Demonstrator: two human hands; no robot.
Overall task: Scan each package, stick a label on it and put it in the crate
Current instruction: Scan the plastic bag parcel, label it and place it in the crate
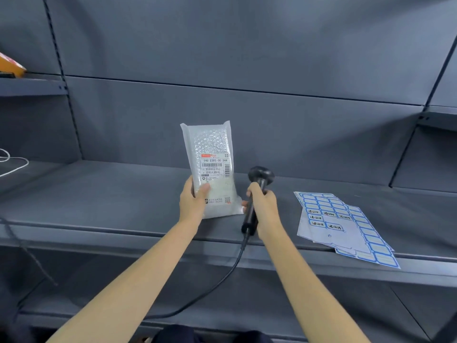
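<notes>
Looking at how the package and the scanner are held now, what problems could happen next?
The left hand grips the package only at its lower edge, so the upright bag may tilt or slip. The scanner in the right hand has a cable hanging over the shelf edge, which could snag. The label sheets overhang that edge and might be knocked off.

Grey metal shelf (99,194), white cable (14,164) far left, orange box (11,66) on upper-left shelf

package (210,169) shipping label: "940 E591-00 344" | Chinese address lines too small | label sheets (338,224): handwriting illegible
</notes>
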